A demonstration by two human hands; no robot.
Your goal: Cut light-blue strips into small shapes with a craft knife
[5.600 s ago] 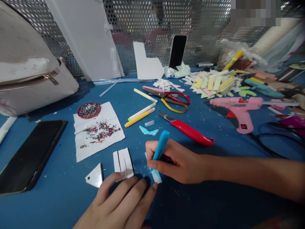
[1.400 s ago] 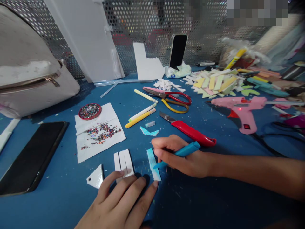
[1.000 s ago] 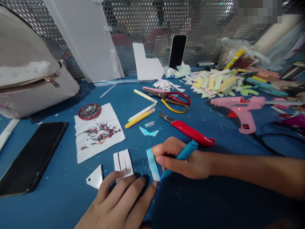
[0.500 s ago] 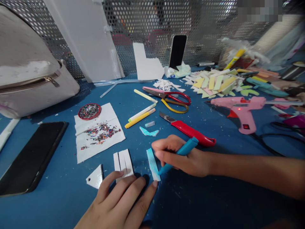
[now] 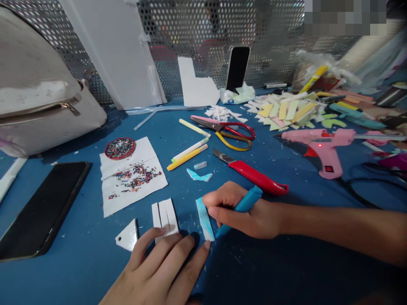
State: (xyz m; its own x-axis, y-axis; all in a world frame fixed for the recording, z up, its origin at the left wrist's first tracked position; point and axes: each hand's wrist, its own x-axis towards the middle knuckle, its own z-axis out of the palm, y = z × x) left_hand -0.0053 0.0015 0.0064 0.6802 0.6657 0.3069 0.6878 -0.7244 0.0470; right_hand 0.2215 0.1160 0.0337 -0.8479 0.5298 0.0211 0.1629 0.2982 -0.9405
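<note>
A blue marker (image 5: 247, 200) is gripped in my right hand (image 5: 244, 212), its tip low beside the bottom right corner of a small strip (image 5: 204, 219) streaked light blue. My left hand (image 5: 165, 267) lies spread on the table; one fingertip touches the strip's lower end. Its other fingers rest over the lower part of some narrow white strips (image 5: 165, 216) lying side by side. Left of them is a white triangular piece (image 5: 127, 235) with a small hole. Above the blue strip lies a bent light-blue scrap (image 5: 199, 175), with a small translucent cap (image 5: 200, 165) behind it.
A red utility knife (image 5: 259, 177) with its blade out lies just beyond my right hand, near scissors (image 5: 233, 131) and several markers (image 5: 187, 157). A pink glue gun (image 5: 324, 148) sits right. Bead-like bits lie on white paper (image 5: 111, 207); a phone (image 5: 41, 207) is left.
My right hand has shifted slightly downward, and the marker's tip has moved a little right and down to the strip's lower corner. My left hand stays in place.
</note>
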